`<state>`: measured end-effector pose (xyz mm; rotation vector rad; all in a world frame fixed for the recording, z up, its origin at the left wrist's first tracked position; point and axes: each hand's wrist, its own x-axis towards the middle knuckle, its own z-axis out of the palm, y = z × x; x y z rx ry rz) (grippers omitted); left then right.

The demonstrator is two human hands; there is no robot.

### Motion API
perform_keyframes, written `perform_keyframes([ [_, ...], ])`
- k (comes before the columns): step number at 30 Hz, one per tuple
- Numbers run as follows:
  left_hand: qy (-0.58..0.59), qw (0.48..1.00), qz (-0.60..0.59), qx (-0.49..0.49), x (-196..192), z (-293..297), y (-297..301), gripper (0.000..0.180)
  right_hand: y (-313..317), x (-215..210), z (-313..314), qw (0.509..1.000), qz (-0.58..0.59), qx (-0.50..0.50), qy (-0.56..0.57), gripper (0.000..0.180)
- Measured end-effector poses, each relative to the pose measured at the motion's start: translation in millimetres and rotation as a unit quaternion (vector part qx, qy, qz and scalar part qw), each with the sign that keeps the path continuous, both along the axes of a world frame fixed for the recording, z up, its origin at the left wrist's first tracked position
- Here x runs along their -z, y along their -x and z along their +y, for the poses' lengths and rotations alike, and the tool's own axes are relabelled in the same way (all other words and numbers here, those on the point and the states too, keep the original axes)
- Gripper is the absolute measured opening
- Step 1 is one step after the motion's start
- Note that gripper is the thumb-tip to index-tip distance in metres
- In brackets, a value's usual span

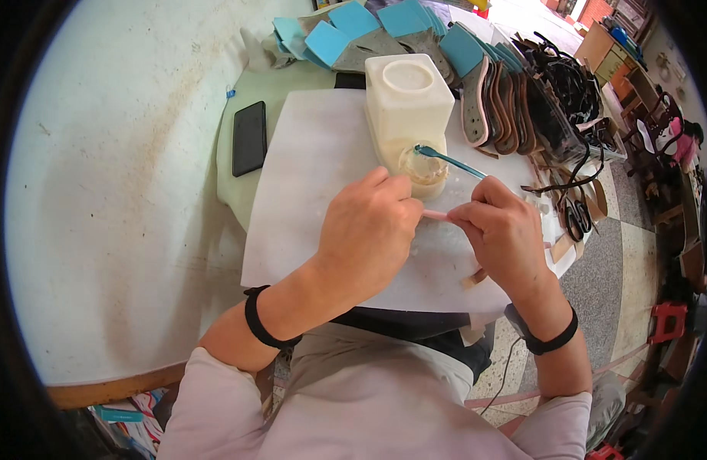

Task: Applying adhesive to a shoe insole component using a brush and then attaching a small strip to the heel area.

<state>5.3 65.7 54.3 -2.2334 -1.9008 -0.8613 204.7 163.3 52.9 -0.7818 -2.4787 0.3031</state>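
a thin pink strip [436, 216] is pinched between the left hand [369, 230] and the right hand [503, 234], which also grips a teal brush [449, 159] over the white sheet [307, 169] on the table. glue from the open jar [422, 165] could be smeared onto fingers if the brush is tilted.

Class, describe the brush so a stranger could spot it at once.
Find the white sheet on the table. At its far side stands a cream jug, and the brush rests on the round opening before it. It is the only thin teal stick there, slanting toward the right hand.
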Motion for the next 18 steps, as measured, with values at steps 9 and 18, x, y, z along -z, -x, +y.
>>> perform_keyframes([
  [9, -0.007, 1.000, 0.005, 0.009, 0.8, 3.9, 2.2, 0.006, 5.5, 4.4, -0.4, 0.998, 0.016, -0.032, -0.045, 0.007],
  [18, -0.021, 1.000, 0.011, -0.011, 1.7, 4.8, -1.2, 0.011, 7.9, 7.4, 3.3, 0.999, 0.031, -0.033, -0.028, 0.008],
])
